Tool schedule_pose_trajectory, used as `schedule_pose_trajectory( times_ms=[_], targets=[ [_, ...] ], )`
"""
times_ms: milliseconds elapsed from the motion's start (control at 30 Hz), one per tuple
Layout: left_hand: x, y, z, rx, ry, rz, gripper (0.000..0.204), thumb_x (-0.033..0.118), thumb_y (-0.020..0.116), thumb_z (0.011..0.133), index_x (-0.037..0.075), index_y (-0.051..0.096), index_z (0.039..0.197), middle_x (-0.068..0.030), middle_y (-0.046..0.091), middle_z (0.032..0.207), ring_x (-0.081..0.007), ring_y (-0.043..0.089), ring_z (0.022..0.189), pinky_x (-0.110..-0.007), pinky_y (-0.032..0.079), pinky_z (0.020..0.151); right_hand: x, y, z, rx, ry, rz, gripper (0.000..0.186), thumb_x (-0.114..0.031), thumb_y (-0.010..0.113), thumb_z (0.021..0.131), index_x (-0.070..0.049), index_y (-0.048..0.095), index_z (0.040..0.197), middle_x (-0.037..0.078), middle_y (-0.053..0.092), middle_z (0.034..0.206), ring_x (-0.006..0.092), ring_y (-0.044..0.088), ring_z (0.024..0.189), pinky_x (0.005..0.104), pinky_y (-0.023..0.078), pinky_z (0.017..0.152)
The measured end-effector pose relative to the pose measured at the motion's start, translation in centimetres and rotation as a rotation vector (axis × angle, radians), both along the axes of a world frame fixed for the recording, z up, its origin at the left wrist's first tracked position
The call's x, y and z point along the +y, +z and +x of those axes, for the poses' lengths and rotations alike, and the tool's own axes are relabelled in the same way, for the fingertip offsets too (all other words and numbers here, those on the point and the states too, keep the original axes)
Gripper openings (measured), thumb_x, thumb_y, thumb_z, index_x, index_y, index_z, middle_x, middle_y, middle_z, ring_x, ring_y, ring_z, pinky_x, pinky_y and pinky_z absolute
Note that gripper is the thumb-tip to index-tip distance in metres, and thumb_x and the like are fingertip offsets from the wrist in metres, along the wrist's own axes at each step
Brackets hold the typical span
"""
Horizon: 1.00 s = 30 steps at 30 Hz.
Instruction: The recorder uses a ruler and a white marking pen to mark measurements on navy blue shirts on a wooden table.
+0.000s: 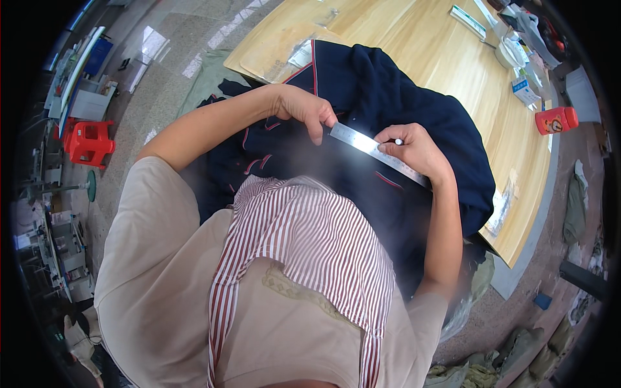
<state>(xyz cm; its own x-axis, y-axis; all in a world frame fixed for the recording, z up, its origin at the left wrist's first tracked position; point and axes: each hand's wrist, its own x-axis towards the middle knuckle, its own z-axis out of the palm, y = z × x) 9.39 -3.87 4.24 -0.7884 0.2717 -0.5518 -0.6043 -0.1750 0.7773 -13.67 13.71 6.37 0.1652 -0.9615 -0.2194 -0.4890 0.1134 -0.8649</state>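
The left hand (305,111) touches with its fingers the left end of a metal ruler (362,143), which lies slanted across a dark navy garment (420,103) with red and white trim. The right hand (417,154) is on the ruler farther to the right, and a small white stick (398,141) shows between its fingers. The garment covers the near left part of the wooden worktop (401,39). A red container (555,121) is at the right, and a red stool (92,145) stands on the floor (162,77) at the left.
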Motion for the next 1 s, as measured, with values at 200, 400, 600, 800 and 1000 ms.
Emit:
schedule_pose_trajectory(
  times_ms=[200,400,600,800,1000],
  targets=[
    [-0.4,-0.5,0.1,-0.047,-0.001,-0.002,0.036,-0.006,0.068,0.071,-0.005,0.068,0.108,-0.0058,0.072,0.098,-0.0103,0.065,0.085,-0.024,0.05,0.081,-0.6,0.2,0.0,0.017,0.039,0.054,0.014,-0.002,0.068,0.081,0.001,0.072,0.094,0.008,0.068,0.077,0.0152,0.061,0.072,0.0283,0.049,0.073],
    [-0.7,-0.6,-0.2,-0.07,0.074,-0.017,0.037,-0.006,0.068,0.072,-0.005,0.068,0.109,-0.0069,0.072,0.099,-0.0109,0.066,0.084,-0.024,0.051,0.081,-2.2,-0.1,-0.9,-0.021,0.087,0.109,0.014,-0.001,0.066,0.08,0.002,0.071,0.092,0.003,0.068,0.078,0.0105,0.059,0.073,0.0249,0.048,0.073],
    [-0.4,0.0,0.1,-0.024,0.122,0.023,0.034,-0.009,0.066,0.073,-0.006,0.067,0.107,-0.0098,0.072,0.096,-0.0138,0.068,0.079,-0.026,0.056,0.075,-1.8,-0.3,-0.8,-0.067,0.083,0.133,0.018,-0.005,0.067,0.078,-0.002,0.073,0.094,0.008,0.07,0.08,0.0167,0.064,0.076,0.0296,0.05,0.075],
    [-0.3,0.2,0.9,0.047,0.103,-0.03,0.033,-0.009,0.066,0.072,-0.006,0.067,0.106,-0.0091,0.072,0.094,-0.0125,0.067,0.075,-0.024,0.055,0.072,-1.3,0.3,0.3,-0.058,0.039,0.074,0.018,-0.005,0.067,0.079,-0.001,0.073,0.095,0.008,0.07,0.081,0.016,0.064,0.077,0.0291,0.049,0.076],
    [-0.3,0.6,1.1,0.096,0.037,-0.081,0.037,-0.007,0.067,0.071,-0.007,0.067,0.108,-0.0056,0.071,0.097,-0.0086,0.063,0.08,-0.021,0.05,0.076,-0.8,0.7,1.2,-0.005,-0.016,0.098,0.011,-0.001,0.068,0.083,0.001,0.072,0.093,0.002,0.067,0.079,0.0092,0.058,0.075,0.0246,0.048,0.073]
  ],
)
